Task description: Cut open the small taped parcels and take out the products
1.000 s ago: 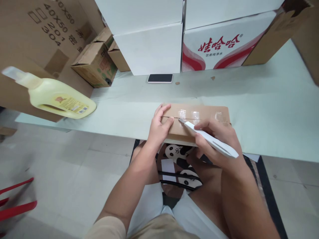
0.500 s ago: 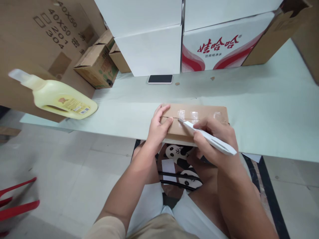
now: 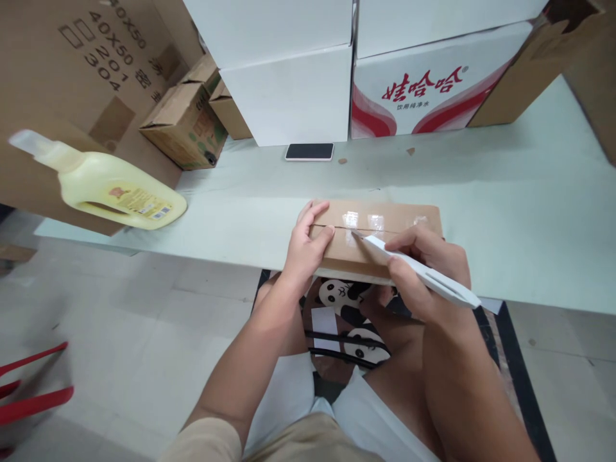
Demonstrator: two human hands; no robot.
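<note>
A small brown cardboard box [image 3: 399, 210] lies at the table's near edge, with a lengthwise seam and several strips of clear tape across its top. My left hand [image 3: 308, 240] grips the box's left end, thumb on top near the seam and fingers over the far side. In my right hand [image 3: 428, 269] is a white utility knife [image 3: 433, 279], its blade out. The blade tip meets the box top at the seam, by the leftmost tape strip. My right palm hides part of the box's right end.
On the pale green table [image 3: 240, 212] a yellow detergent bottle [image 3: 120, 186] stands at left. A phone [image 3: 309, 152] lies before stacked white cartons [image 3: 298, 96]. Brown boxes [image 3: 185, 122] stand at back left, and a red-printed carton [image 3: 433, 90] at back right.
My right hand has moved the knife a little to the right along the seam. My left hand stays on the box, which looks unmoved.
</note>
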